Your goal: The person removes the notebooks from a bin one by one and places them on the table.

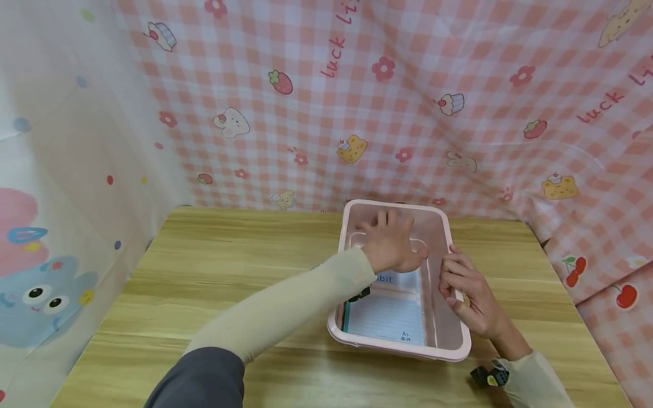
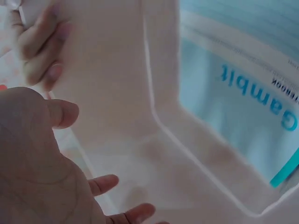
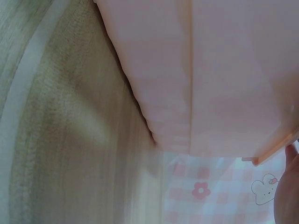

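A pale pink plastic bin [image 1: 449,323] stands on the wooden table, its open top facing up. Flat inside it lies a light blue notebook [image 1: 385,320]; the word "Gambit" shows on its cover in the left wrist view. My left hand [image 1: 391,243] hovers over the bin's far half, fingers spread and straight, with nothing in its grasp. Part of the notebook is hidden under that hand and forearm. With curled fingers, my right hand [image 1: 469,289] grips the bin's right rim. From the right wrist, the bin's outer wall [image 3: 224,84] fills much of the view.
The wood-grain table [image 1: 245,238] stretches to the left of the bin and a shorter way to its right. A pink checked cloth [image 1: 316,113] hangs behind the table's back edge, and a white patterned cloth [image 1: 87,136] hangs at the left.
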{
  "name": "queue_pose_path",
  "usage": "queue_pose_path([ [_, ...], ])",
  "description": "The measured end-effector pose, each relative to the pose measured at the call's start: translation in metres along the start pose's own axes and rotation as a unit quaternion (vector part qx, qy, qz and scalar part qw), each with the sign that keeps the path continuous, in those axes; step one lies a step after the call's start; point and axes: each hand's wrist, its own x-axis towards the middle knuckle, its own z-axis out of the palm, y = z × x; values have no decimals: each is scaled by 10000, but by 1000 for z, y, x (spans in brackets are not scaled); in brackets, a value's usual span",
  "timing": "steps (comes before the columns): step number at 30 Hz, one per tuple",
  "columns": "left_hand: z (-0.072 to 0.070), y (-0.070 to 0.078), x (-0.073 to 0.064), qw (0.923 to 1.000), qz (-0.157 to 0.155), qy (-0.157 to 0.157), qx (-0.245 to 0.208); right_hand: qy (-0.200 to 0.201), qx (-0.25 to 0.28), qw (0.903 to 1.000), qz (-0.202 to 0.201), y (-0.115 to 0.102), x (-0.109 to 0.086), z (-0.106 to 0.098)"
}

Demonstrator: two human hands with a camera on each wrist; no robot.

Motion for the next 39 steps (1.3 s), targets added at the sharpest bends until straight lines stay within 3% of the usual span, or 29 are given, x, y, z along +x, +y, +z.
queue_pose_path([
  [4, 12, 2, 8, 9996, -35, -113, -240, 6, -13, 10000, 49, 0, -1, 0],
  [10, 32, 5, 22, 9995, -62, -242, 204, 2, -42, 10000, 69, 0, -2, 1],
  [16, 46, 14, 30, 9977, -107, -10, 668, 5, -42, 10000, 73, 1, -1, 1],
  [21, 68, 21, 36, 9974, -57, -100, 716, 68, -39, 10000, 31, -1, 0, 1],
  [24, 78, 21, 39, 9969, -206, -143, 744, 64, -38, 10000, 32, -2, 0, 1],
  [31, 76, 15, 30, 9968, -464, -601, 243, 107, -48, 9999, 27, -2, -2, 1],
  [39, 64, 11, 13, 9946, -695, -753, 174, 131, -70, 9999, 60, 0, -3, 3],
])
